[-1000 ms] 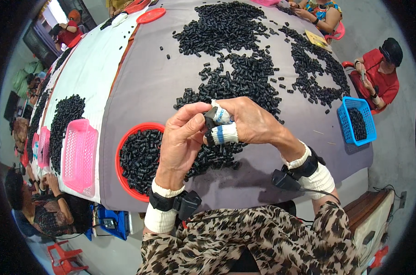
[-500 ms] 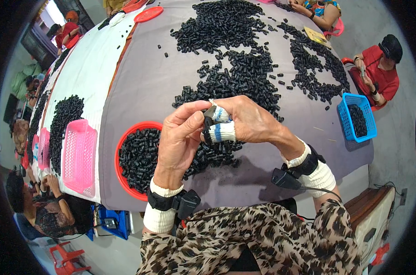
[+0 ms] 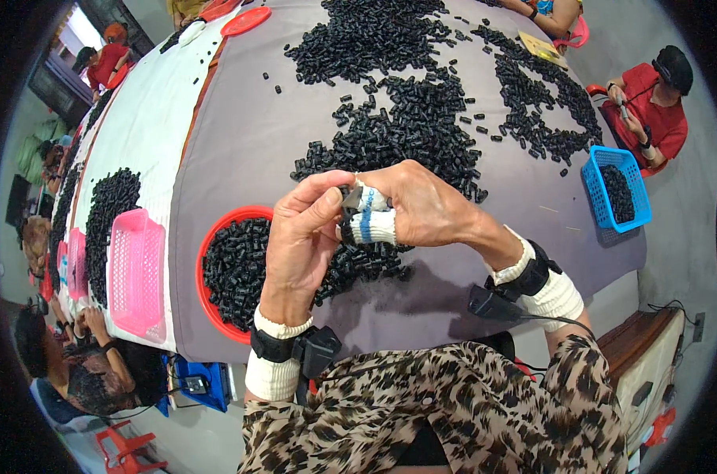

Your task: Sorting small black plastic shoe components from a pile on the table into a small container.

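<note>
My left hand (image 3: 301, 241) and my right hand (image 3: 417, 207) meet above the near edge of a grey table (image 3: 240, 150). Together they pinch a small black plastic piece (image 3: 350, 197) between thumb and fingertips. Two right fingers wear white cloth wraps, one with a blue stripe. Just below the hands lies a red round tray (image 3: 210, 304) filled with the same small black pieces. A large loose heap of black pieces (image 3: 410, 118) spreads over the table beyond the hands.
A blue basket (image 3: 617, 189) of black pieces sits at the right table edge, next to a seated person in red (image 3: 651, 103). A pink basket (image 3: 137, 272) and more black pieces lie on the white cloth at left. Other people sit around the table.
Both hands stay together over the tray; the fingers shift slightly around the small black piece.
</note>
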`<action>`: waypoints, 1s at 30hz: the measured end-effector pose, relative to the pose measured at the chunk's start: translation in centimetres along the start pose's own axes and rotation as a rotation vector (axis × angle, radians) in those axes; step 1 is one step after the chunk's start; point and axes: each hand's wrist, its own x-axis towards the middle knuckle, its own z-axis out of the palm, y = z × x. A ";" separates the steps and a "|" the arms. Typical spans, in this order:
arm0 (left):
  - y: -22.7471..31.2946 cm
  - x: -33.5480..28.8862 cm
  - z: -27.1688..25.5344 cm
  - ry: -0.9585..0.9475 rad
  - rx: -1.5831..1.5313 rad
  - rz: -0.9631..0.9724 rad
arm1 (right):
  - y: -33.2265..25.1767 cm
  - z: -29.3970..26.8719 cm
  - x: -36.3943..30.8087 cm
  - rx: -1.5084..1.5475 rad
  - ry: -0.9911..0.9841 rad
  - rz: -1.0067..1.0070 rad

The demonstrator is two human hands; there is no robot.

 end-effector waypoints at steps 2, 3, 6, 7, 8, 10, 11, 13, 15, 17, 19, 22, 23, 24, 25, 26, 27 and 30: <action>-0.1 0.1 -0.2 -0.017 -0.036 -0.019 | -0.2 0.0 -0.1 0.049 0.031 0.025; -0.2 0.1 -0.2 -0.032 -0.071 -0.036 | -0.3 0.0 -0.2 0.099 0.060 0.047; -0.7 0.2 -0.2 -0.042 -0.098 -0.023 | -0.2 -0.1 -0.2 0.086 0.063 0.089; -0.8 0.2 -0.2 -0.044 -0.098 -0.025 | -0.1 -0.2 -0.3 0.085 0.066 0.091; -0.8 0.2 -0.2 -0.045 -0.100 -0.024 | 0.2 -0.2 -0.4 0.078 0.049 0.081; -0.8 0.1 -0.3 -0.044 -0.099 -0.022 | 0.3 -0.2 -0.4 0.073 0.032 0.069; -0.8 0.1 -0.3 -0.060 -0.098 -0.024 | 0.2 -0.2 -0.5 0.062 0.028 0.076; -0.7 0.1 -0.3 -0.076 -0.095 -0.025 | 0.0 -0.3 -0.4 0.052 0.024 0.080; -0.7 0.1 -0.3 -0.079 -0.080 -0.012 | 0.0 -0.4 -0.4 0.036 0.005 0.062; -0.7 0.1 -0.3 -0.080 -0.073 -0.016 | 0.0 -0.4 -0.4 0.037 0.000 0.069; -0.7 0.0 -0.1 -0.082 -0.065 -0.020 | -0.1 -0.5 -0.4 0.037 -0.004 0.075; -0.7 0.0 0.0 -0.075 -0.052 -0.003 | -0.1 -0.5 -0.4 0.053 -0.017 0.068; -0.6 0.0 -0.1 -0.074 -0.039 -0.003 | 0.0 -0.4 -0.4 0.060 -0.022 0.067; -0.6 0.0 -0.1 -0.075 -0.027 -0.004 | 0.1 -0.4 -0.5 0.066 -0.027 0.066; -0.7 0.0 -0.1 -0.074 -0.028 -0.004 | 0.1 -0.3 -0.5 0.067 -0.027 0.067; -0.7 0.0 -0.2 -0.065 -0.018 0.005 | 0.1 -0.2 -0.4 0.066 -0.017 0.061; -0.8 0.0 -0.2 -0.058 -0.008 0.013 | 0.1 -0.2 -0.5 0.065 -0.004 0.055; -0.9 0.0 -0.4 -0.038 -0.038 -0.021 | 0.4 0.0 -0.6 0.045 0.037 0.004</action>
